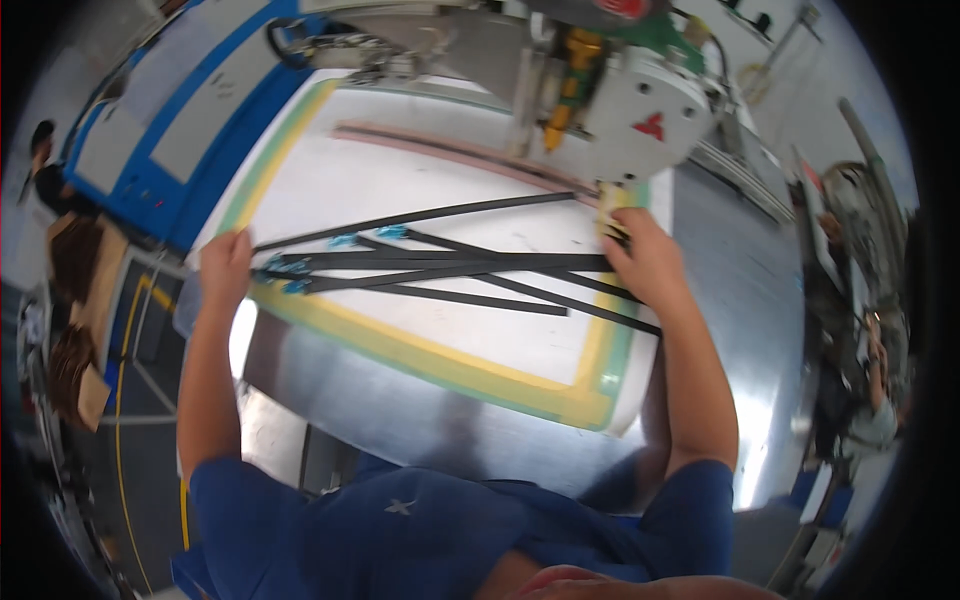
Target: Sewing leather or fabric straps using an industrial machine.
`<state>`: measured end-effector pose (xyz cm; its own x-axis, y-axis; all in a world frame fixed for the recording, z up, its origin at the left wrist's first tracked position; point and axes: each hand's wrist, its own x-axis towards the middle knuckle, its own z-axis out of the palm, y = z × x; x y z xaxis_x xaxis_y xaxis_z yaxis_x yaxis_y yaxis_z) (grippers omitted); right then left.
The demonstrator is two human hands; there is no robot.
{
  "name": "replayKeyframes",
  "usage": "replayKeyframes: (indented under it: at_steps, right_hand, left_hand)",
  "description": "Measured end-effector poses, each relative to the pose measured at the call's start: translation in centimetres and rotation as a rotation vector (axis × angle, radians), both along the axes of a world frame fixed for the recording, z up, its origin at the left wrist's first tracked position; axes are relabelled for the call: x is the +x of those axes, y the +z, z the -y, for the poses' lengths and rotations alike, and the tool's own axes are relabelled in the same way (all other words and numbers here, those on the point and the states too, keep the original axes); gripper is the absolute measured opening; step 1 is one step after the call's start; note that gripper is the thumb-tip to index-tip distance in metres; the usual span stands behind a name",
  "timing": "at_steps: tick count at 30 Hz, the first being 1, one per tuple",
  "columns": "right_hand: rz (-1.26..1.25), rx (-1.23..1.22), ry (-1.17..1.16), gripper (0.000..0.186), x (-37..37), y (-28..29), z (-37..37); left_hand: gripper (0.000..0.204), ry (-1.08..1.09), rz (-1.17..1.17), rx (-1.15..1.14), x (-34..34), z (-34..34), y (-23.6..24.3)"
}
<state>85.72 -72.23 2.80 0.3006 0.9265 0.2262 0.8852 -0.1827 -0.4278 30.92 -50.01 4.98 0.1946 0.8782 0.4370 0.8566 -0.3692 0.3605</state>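
Observation:
Several long flat black strips lie crossed over a white board edged with yellow and green tape. Light-blue glossy bits sit at the left ends of some strips. My left hand is closed at the board's left edge, on the end of the uppermost black strip, which slants up to the right. At the right, my right hand has its fingers curled beside a yellow piece under the machine head. Exactly what lies between those fingers is hidden.
A machine head with a yellow nozzle-like part stands over the far right of the board. Behind the strips runs a pinkish rail. A metal table carries the board. Blue cabinet at far left; people at both sides.

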Motion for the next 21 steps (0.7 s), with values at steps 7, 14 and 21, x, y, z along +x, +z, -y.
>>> replayKeyframes:
  at_steps: [7,14,21]
  right_hand:
    - [0.215,0.023,0.087,0.030,-2.1,0.5,-2.4]
    - [0.351,0.031,0.111,0.030,-3.3,-1.7,-6.0]
    - [0.207,-0.037,0.066,0.022,-5.8,0.5,-6.9]
  left_hand:
    - [0.041,0.075,0.085,-0.049,-6.4,3.2,-4.9]
    - [0.039,0.077,0.334,-0.055,-6.7,3.7,-5.9]
    - [0.040,0.075,0.442,-0.086,-7.4,3.1,-5.7]
